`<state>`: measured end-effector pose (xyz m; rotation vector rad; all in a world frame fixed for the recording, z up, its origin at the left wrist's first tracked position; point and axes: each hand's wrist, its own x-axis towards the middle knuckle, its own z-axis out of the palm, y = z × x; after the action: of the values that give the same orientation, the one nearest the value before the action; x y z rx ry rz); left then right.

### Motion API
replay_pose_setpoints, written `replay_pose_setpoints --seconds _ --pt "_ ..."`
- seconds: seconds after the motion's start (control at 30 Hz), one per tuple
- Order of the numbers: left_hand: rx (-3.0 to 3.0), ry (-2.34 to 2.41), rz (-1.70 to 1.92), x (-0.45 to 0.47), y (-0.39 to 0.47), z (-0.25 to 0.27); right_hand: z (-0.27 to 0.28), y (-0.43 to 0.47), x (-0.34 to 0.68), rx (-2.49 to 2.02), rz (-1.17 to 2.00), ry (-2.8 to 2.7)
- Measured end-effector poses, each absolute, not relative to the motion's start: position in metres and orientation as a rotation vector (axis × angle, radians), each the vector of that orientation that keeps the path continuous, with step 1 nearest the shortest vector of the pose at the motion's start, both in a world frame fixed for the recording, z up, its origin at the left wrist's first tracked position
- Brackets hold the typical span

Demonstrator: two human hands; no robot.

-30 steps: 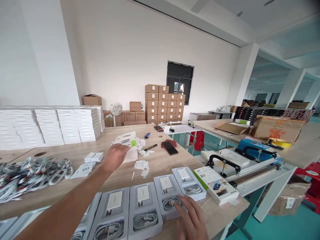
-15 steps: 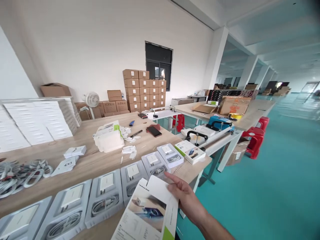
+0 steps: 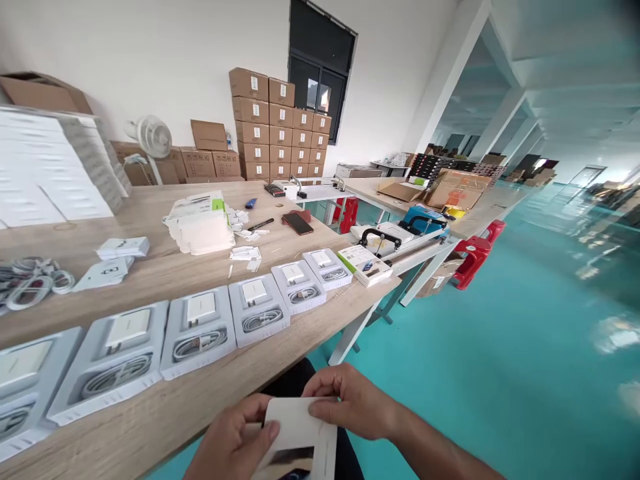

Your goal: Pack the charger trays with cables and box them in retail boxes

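Observation:
A white printed cardboard box [image 3: 293, 433] is held low in front of me, over my lap, its lower part cut off by the frame. My left hand [image 3: 235, 437] grips its left edge, thumb on the printed face. At the top right corner my right hand [image 3: 350, 403] pinches the box between thumb and curled fingers. On the table beside them runs a row of several grey trays [image 3: 197, 330], each with a white charger [image 3: 201, 308] and a coiled white cable [image 3: 200, 344]. A closed printed box [image 3: 364, 265] lies at the row's far end.
Stacked flat cartons [image 3: 200, 223], a phone [image 3: 298, 223], a pen [image 3: 261, 225] and paper slips lie across the wooden table [image 3: 165, 407]. Loose cables [image 3: 33, 283] and white cards [image 3: 123, 249] are at left. A clamp fixture [image 3: 383, 237] stands beyond the table's right end.
My right hand has brought the box down and toward me, away from the trays. My left hand has come into view, gripping its left side. The view has tilted downward.

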<state>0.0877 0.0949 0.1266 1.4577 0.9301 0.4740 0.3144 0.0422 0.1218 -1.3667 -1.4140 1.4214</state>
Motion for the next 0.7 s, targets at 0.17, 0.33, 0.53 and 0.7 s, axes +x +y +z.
replay_pose_setpoints --seconds 0.17,0.33,0.53,0.7 --pt "1.482 0.937 0.333 0.099 0.105 0.114 0.135 0.043 0.321 -1.533 1.204 -1.760" --pt "1.578 0.954 0.250 0.098 0.107 0.113 0.133 0.045 0.315 -1.597 0.947 -2.056" --pt "1.711 0.924 0.210 0.106 0.103 0.136 0.138 0.043 0.300 -1.763 0.496 -2.328" --pt "1.905 0.959 0.149 0.115 0.097 0.150 0.144 0.039 0.301 -1.745 0.432 -2.374"
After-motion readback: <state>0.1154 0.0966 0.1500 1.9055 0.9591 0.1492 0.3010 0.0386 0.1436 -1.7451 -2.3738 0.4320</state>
